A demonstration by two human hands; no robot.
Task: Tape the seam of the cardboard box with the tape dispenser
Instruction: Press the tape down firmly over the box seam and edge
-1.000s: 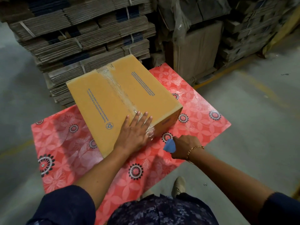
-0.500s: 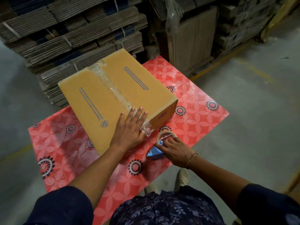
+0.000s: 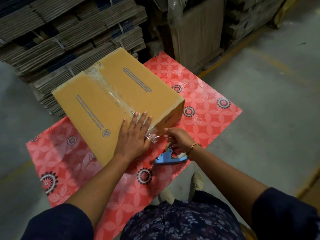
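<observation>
A yellow-brown cardboard box [image 3: 97, 104] lies on a red flowered table [image 3: 207, 108]. Clear tape [image 3: 110, 91] runs along its top seam, and a crumpled loose tape end [image 3: 152, 136] hangs over the near edge. My left hand [image 3: 134, 135] lies flat on the box top at the near end of the seam, fingers spread. The blue tape dispenser [image 3: 167, 157] lies on the table just in front of the box. My right hand [image 3: 180, 138] hovers over its roll with loosely curled fingers pointing at the loose tape end; it grips nothing that I can see.
Bundled stacks of flat cardboard [image 3: 69, 37] rise right behind the table. More wrapped cardboard [image 3: 195, 32] stands at the back right. Grey concrete floor [image 3: 270, 104] with yellow lines lies to the right. My shoes [image 3: 197, 182] show below the table's near edge.
My right hand set the blue dispenser down on the table, let go and moved towards the loose tape end. My left hand stayed flat on the box.
</observation>
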